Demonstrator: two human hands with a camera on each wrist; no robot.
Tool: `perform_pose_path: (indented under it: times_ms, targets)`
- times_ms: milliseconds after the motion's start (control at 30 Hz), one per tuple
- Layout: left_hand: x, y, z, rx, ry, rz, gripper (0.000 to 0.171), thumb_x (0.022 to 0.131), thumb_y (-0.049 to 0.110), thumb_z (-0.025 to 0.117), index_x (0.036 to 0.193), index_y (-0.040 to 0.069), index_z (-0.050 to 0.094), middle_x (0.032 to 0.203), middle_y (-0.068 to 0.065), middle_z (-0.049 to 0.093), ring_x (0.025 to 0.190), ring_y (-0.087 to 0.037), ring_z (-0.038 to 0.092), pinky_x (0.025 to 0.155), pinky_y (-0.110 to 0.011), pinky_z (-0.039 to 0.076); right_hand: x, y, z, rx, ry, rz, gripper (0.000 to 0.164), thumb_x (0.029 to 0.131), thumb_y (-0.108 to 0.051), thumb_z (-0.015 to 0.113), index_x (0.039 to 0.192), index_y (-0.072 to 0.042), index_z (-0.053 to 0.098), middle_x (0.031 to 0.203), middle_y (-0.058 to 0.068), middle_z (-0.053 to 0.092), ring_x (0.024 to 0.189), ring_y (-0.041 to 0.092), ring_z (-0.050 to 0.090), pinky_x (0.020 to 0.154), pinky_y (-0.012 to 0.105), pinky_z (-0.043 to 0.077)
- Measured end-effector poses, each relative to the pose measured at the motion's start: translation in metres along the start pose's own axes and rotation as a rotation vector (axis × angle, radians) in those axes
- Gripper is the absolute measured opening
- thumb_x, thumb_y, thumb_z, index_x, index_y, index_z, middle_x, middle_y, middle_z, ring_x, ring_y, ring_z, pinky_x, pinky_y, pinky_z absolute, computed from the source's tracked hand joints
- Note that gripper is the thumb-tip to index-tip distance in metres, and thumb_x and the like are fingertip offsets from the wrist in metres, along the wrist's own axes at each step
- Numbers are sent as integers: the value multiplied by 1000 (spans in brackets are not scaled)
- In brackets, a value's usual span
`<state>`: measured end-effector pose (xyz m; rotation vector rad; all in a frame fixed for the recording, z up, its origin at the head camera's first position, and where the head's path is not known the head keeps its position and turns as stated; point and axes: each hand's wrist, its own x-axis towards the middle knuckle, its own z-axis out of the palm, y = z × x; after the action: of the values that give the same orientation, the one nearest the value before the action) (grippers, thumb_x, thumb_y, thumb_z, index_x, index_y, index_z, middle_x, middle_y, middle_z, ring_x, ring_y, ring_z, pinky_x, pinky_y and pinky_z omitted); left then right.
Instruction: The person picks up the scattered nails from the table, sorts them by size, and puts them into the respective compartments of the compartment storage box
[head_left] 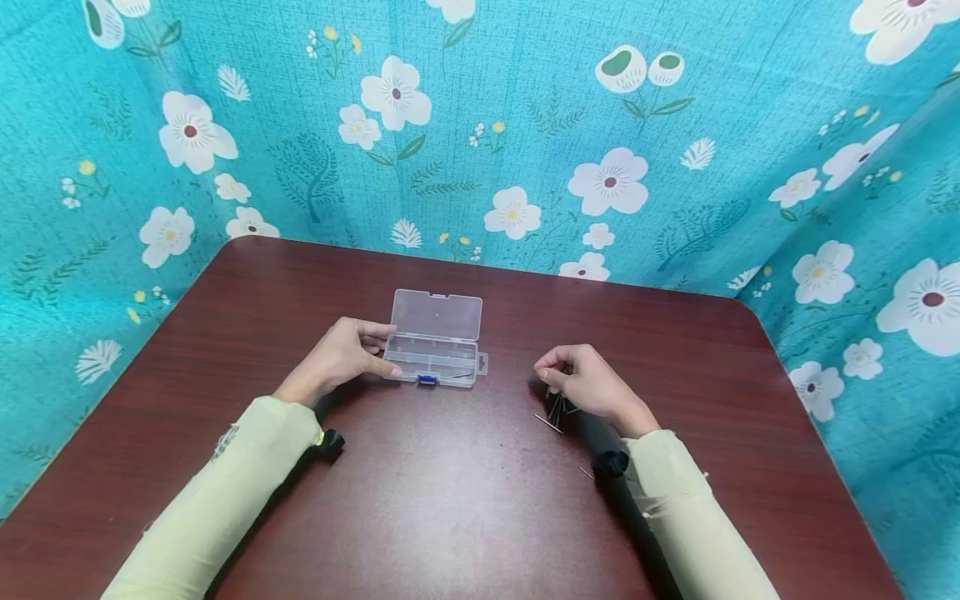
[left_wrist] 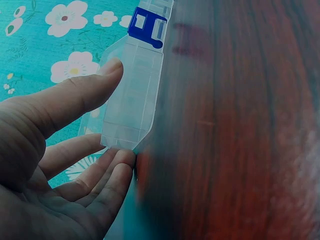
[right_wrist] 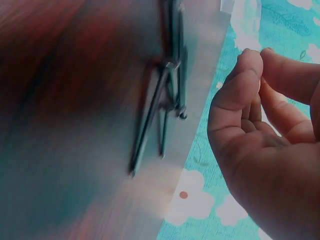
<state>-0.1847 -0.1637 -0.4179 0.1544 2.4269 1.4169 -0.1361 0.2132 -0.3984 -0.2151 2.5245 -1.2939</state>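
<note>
My left hand (head_left: 341, 354) grips the left end of a clear plastic compartment box (left_wrist: 132, 92), thumb on its front wall and fingers at its end. The box's lid (head_left: 437, 317) stands raised at the back, and a blue latch (head_left: 427, 379) is on the front. Inside the front right compartment lies a thin nail (head_left: 454, 376). My right hand (head_left: 592, 387) hovers by a small heap of dark metal nails (right_wrist: 150, 122) on the table. Its thumb and index fingertips meet in a pinch, with no item showing between them.
One nail (head_left: 547, 423) lies beside the heap, and another small one (head_left: 586, 472) is nearer the right sleeve. The brown wooden table (head_left: 450, 483) ends at a blue flowered curtain (head_left: 480, 150) behind and at the sides.
</note>
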Motion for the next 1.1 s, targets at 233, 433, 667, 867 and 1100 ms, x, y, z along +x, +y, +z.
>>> perform_pose_path:
  times_ms: [233,433,667,867,1100]
  targets:
    - [-1,0,1,-12,-6,2,78,65,12,97,135,2,64,114,-16,70,103,-29,62,77,-29,53,-12,13,-11,-9,15,45,13,99,-11,66,105,-2,72,86,11,66,78,29,60,65,39,50]
    - [0,-1,0,-24,-9,-7,79,64,12,97,135,2,64,113,-16,69,102,-29,61,75,-28,53,-21,24,-18,-20,13,44,11,96,-7,67,104,-2,72,93,12,70,79,29,64,67,38,52]
    - [0,-1,0,-28,-5,-3,77,64,10,97,134,2,64,111,-16,69,100,-29,61,73,-26,53,-30,32,-24,-54,12,58,9,96,-6,68,103,-3,71,89,9,70,77,26,61,66,36,51]
    - [0,-1,0,-26,1,-4,77,64,9,97,133,3,65,112,-15,69,102,-29,61,75,-27,53,-34,36,-29,-130,13,51,6,93,-5,70,99,-4,72,85,6,69,73,20,59,64,33,49]
    - [1,-1,0,-24,-1,-5,78,64,11,97,134,3,64,115,-16,69,102,-30,60,76,-28,53,-38,42,-31,-219,37,38,6,87,-5,77,91,-8,73,79,0,66,72,17,59,65,31,47]
